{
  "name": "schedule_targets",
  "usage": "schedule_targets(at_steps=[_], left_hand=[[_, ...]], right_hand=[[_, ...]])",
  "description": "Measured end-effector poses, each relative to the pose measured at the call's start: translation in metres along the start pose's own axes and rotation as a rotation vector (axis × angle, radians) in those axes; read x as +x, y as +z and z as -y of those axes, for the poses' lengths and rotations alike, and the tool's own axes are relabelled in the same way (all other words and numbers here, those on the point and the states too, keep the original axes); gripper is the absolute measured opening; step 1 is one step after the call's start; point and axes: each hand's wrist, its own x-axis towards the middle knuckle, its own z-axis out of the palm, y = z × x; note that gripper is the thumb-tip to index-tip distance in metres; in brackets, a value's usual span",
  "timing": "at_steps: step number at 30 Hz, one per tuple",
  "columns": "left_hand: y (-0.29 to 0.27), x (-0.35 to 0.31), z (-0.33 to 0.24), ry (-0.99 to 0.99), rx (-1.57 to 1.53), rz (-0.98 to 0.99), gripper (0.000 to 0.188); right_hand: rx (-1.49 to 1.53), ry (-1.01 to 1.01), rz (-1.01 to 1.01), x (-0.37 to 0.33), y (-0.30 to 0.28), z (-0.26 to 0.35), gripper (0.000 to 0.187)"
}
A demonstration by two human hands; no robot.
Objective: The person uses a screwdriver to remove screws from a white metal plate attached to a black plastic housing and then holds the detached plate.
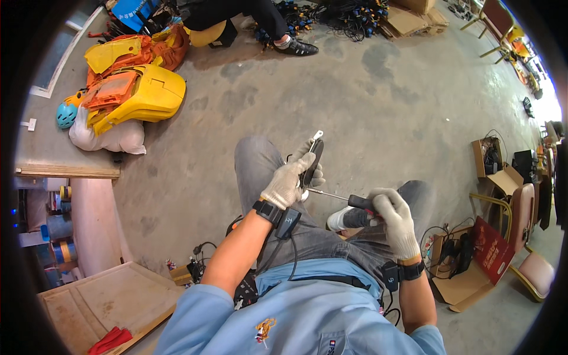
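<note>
A: Where does lettering appear?

B: Large pale characters mark the red panel (491, 251) of an open cardboard box (464, 296) at right. The light-blue shirt (307, 307) bears a multicoloured embroidered emblem (265, 329).

A: And the hands?

B: The left hand (291, 174), in an off-white knitted glove, is clamped on a dark, elongated piece (313, 163) with a pale, narrow upper end, located between the knees. The right hand (393, 216), likewise gloved, is closed around the black handle of a screwdriver (359, 202). Its slender metal shaft points left, tip near the piece's lower end; whether they touch cannot be told.
</note>
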Motion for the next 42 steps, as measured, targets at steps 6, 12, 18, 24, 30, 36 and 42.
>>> schedule_targets(at_steps=[6,12,18,24,30,36,42], left_hand=[[0.004,-0.007,-0.004,-0.036,0.071,-0.036,0.052],[0.0,-0.004,-0.001,-0.039,0.044,-0.056,0.051],[-0.004,0.0,-0.001,-0.021,0.067,-0.021,0.052],[0.0,-0.006,-0.002,-0.021,0.093,-0.084,0.052],[-0.001,-0.002,-0.001,-0.013,0.026,-0.034,0.055],[-0.002,-0.002,0.0,0.006,0.038,-0.087,0.053],[-0.007,-0.001,0.002,0.022,0.027,-0.031,0.053]], right_hand=[[-0.148,0.079,0.035,-0.001,-0.003,0.009,0.039],[-0.29,-0.036,-0.006,-0.001,-0.003,0.007,0.039],[-0.229,0.088,0.03,0.006,-0.006,0.002,0.039],[-0.252,0.007,0.062,0.01,-0.009,-0.01,0.037],[-0.182,-0.045,0.033,0.0,-0.003,-0.003,0.038],[-0.063,0.247,0.089,0.009,-0.006,0.006,0.035],[-0.202,0.0,0.085,0.005,-0.003,0.003,0.038]])
